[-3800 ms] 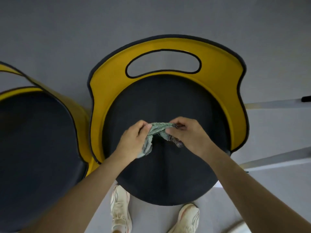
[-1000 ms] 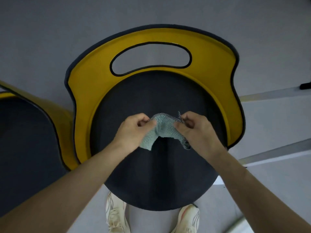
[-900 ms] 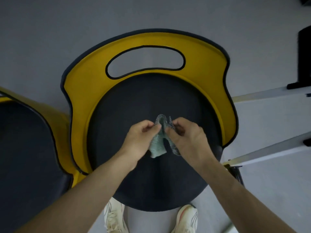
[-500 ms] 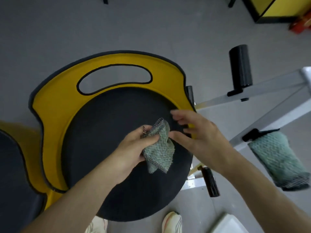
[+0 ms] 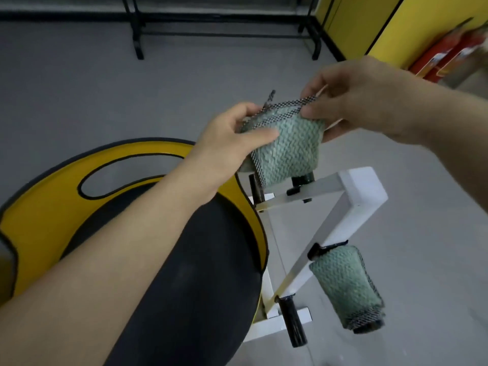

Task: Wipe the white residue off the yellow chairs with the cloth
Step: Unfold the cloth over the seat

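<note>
A green woven cloth (image 5: pixel 289 149) with a black-and-white checked hem hangs in the air between my hands, above a white metal frame. My left hand (image 5: pixel 232 136) grips its left edge, thumb across the front. My right hand (image 5: pixel 353 101) pinches the hem at the top right corner. The yellow chair (image 5: pixel 39 212) with a dark round seat (image 5: pixel 206 286) and a handle cut-out in its back stands at the lower left, under my left forearm. No white residue shows on its visible yellow part.
A white metal frame (image 5: pixel 353 204) with black pegs stands right of the chair; a second green cloth (image 5: pixel 346 286) is wrapped on one peg. A black rack (image 5: pixel 221 35) stands at the back, yellow panels (image 5: pixel 356 22) and red items (image 5: pixel 443 54) at the upper right. Grey floor all around.
Both hands have lifted the cloth off the chair seat and carried it up and right, over the white frame. My view has swung right; the second chair has left the picture.
</note>
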